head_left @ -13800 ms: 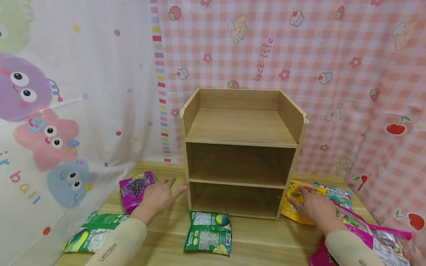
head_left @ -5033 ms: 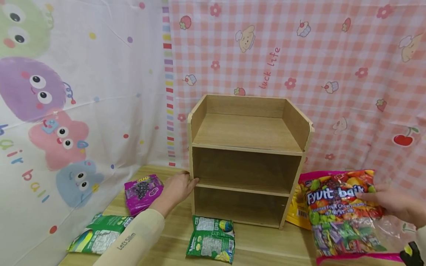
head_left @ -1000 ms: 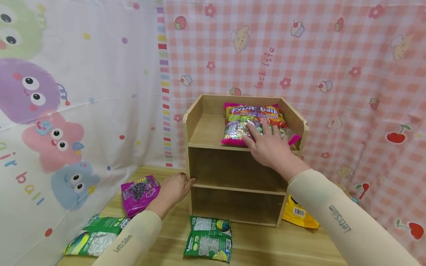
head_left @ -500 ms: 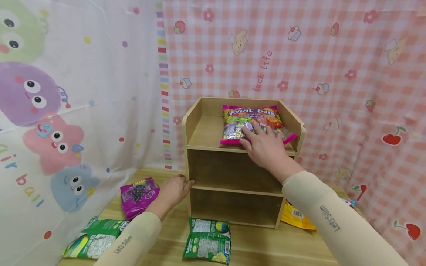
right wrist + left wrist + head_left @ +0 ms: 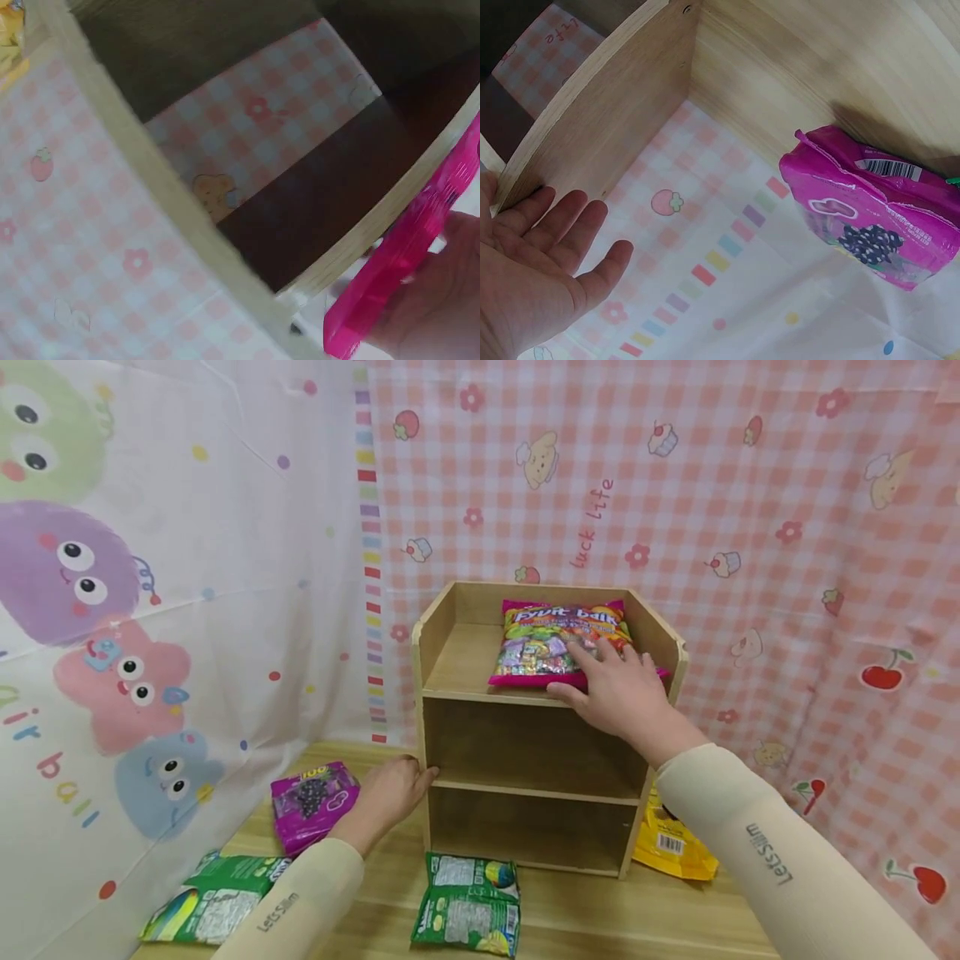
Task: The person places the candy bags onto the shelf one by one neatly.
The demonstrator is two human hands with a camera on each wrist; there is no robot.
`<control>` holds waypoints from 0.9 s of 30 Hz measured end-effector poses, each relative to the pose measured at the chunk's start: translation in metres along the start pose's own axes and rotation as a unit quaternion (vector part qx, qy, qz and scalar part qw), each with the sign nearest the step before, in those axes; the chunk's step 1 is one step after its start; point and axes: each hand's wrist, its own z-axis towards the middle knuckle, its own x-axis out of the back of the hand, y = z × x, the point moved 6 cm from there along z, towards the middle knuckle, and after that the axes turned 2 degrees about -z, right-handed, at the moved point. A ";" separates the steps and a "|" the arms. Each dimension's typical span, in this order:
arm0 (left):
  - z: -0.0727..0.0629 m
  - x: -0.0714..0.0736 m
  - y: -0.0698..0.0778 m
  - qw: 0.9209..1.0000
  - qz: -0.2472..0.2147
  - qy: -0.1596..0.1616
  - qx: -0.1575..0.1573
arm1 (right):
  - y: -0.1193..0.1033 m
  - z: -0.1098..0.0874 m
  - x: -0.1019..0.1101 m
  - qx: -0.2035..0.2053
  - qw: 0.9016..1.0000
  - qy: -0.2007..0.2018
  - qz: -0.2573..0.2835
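Head view: atop the shelf (image 5: 467, 653), the crosswise candy bag (image 5: 534, 649) is overlapped by spread, ungripping fingers of the nearer right hand (image 5: 624, 692).

this is a curtained nook: cartoon cloth (image 5: 247, 527), pink gingham (image 5: 675, 510), wooden table (image 5: 585, 906).

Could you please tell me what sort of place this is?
Probably an indoor tabletop corner: a wooden shelf unit with a fruit candy bag on top stands on a wood-grain table, and pink gingham fabric hangs behind.
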 end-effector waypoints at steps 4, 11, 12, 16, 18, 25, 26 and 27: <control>-0.001 0.000 -0.001 1.000 -0.001 -0.002 0.003 | 0.006 -0.003 -0.005 -0.013 1.000 -0.024 0.003; 0.000 0.002 -0.001 1.000 -0.004 0.007 -0.001 | 0.005 -0.010 -0.007 0.006 1.000 0.011 0.002; 0.000 0.002 -0.001 1.000 -0.003 0.009 -0.002 | 0.006 -0.011 -0.007 0.010 1.000 0.015 0.000; 0.001 0.003 0.000 1.000 -0.001 0.012 -0.003 | 0.007 -0.013 -0.005 0.019 0.999 0.026 -0.021; 0.001 0.003 0.000 1.000 0.000 0.013 -0.004 | 0.007 -0.012 -0.003 0.014 0.999 0.030 -0.031; 0.001 0.000 0.000 1.000 0.004 0.000 0.002 | -0.011 -0.012 0.003 0.033 0.995 0.076 -0.056; 0.001 0.000 0.000 1.000 0.004 -0.003 0.004 | -0.015 -0.012 0.003 0.044 0.994 0.083 -0.051; 0.001 0.000 0.000 1.000 0.004 -0.004 0.004 | -0.019 -0.012 0.003 0.054 0.993 0.090 -0.045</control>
